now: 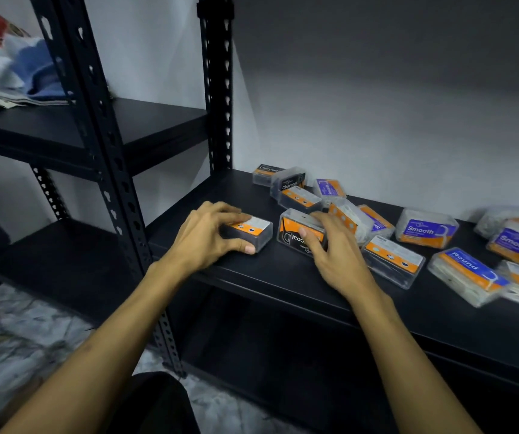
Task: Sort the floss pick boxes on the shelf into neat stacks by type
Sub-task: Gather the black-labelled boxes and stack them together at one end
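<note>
Several clear floss pick boxes lie scattered on a black shelf (208, 198). My left hand (208, 236) grips a dark charcoal box (259, 228) lying back-side up near the shelf's left end. My right hand (333, 249) rests its fingers on a Charcoal box (292, 230) with a black and orange label, just to the right. Behind them sit more Charcoal boxes (289, 181). To the right lie blue-labelled Smooth boxes (425, 228) and a Round box (468, 272), tilted and overlapping.
Black slotted uprights (107, 151) frame a neighbouring rack on the left, with folded cloths (10, 67) on its upper shelf. A white wall stands behind the boxes. A marbled floor (16, 333) shows below left. A lower black shelf (314, 355) sits under the working one.
</note>
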The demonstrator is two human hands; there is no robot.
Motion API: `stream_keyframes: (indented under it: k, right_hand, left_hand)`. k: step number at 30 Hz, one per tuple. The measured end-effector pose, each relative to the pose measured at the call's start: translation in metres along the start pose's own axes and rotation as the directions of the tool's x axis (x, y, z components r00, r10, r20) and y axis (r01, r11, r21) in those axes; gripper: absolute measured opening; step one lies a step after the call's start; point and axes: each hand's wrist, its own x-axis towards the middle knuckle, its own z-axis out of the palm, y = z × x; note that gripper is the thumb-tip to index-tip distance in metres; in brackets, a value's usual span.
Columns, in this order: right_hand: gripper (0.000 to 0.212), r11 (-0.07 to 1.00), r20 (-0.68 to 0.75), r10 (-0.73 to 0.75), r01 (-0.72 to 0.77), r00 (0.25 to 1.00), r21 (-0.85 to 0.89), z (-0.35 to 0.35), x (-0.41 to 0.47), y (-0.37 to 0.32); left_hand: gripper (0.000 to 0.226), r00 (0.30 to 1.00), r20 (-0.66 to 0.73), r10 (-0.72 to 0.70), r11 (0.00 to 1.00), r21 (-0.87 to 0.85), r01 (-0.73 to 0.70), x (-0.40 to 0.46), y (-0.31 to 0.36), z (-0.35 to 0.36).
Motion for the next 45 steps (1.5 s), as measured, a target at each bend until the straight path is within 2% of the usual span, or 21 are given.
stream_keyframes:
  k: [3,5,8,13,18,22,24,26,29,31,33,35,38,40,43,45]
  right_hand:
    - [0.046,1.0,0.006,0.009,-0.009,1.0,-0.009,0.0,-0.001,-0.001]
    - [0.046,1.0,0.003,0.011,-0.011,1.0,-0.005,-0.001,0.0,-0.003]
    - [0.046,1.0,0.002,0.008,-0.008,1.0,0.002,-0.002,0.0,-0.004]
    - [0.045,1.0,-0.017,0.007,-0.007,1.0,0.02,-0.002,0.0,-0.004]
    - [0.045,1.0,-0.023,-0.021,0.021,1.0,0.013,-0.004,0.0,-0.005]
    - [0.045,0.986,-0.032,-0.106,0.101,0.994,-0.132,-0.006,0.002,-0.007]
    - [0.047,0.971,0.003,-0.1,0.098,0.995,-0.219,-0.01,0.007,-0.011]
    - [0.05,0.969,0.063,-0.035,0.049,0.997,-0.243,-0.015,0.015,-0.017]
    - [0.041,0.968,0.183,0.01,0.037,0.983,-0.249,-0.015,0.025,-0.022]
    - [0.043,0.97,0.239,0.019,0.04,0.971,-0.238,-0.012,0.028,-0.022]
    - [0.05,0.968,0.282,0.031,0.042,0.959,-0.248,-0.013,0.032,-0.025]
    - [0.049,0.968,0.317,0.063,0.019,0.946,-0.248,-0.017,0.038,-0.028]
    - [0.046,0.978,0.352,0.104,-0.03,0.93,-0.208,-0.02,0.041,-0.026]
    - [0.042,0.991,0.325,0.082,-0.042,0.942,-0.127,-0.021,0.04,-0.024]
    - [0.041,0.974,0.222,0.101,-0.142,0.97,0.179,-0.025,0.037,-0.022]
    - [0.043,0.918,0.221,0.114,-0.188,0.969,0.35,-0.027,0.033,-0.018]
  left_hand:
    - [0.068,0.993,0.119,0.01,0.997,-0.074,-0.001,0.014,0.002,-0.011]
    - [0.058,0.982,0.188,-0.026,0.991,-0.127,0.051,0.025,0.006,-0.017]
    - [0.055,0.964,0.253,-0.078,0.99,-0.098,0.105,0.04,0.013,-0.021]
    - [0.055,0.946,0.308,-0.102,0.977,-0.146,0.153,0.048,0.018,-0.018]
    - [0.032,0.976,0.217,0.006,0.975,-0.219,0.043,0.043,0.028,-0.015]
    - [0.036,0.987,0.145,0.062,0.973,-0.229,-0.028,0.035,0.022,0.0]
    - [0.048,1.0,0.006,0.014,0.971,-0.239,-0.012,0.028,0.015,0.011]
    - [0.062,0.993,-0.093,-0.078,0.942,-0.332,0.043,0.022,0.012,0.019]
    - [0.06,0.979,-0.088,-0.185,0.87,-0.478,0.121,0.02,0.009,0.021]
    - [0.053,0.98,-0.05,-0.193,0.825,-0.549,0.134,0.02,0.007,0.019]
    - [0.049,0.98,-0.056,-0.189,0.789,-0.602,0.118,0.019,0.008,0.018]
    - [0.047,0.977,-0.069,-0.2,0.767,-0.632,0.112,0.018,0.008,0.018]
    - [0.045,0.973,-0.073,-0.218,0.745,-0.657,0.118,0.018,0.006,0.02]
    - [0.044,0.973,-0.069,-0.222,0.743,-0.657,0.124,0.018,0.005,0.021]
    - [0.046,0.971,-0.052,-0.231,0.735,-0.663,0.139,0.018,0.004,0.021]
    - [0.047,0.969,-0.048,-0.242,0.729,-0.668,0.149,0.018,0.004,0.022]
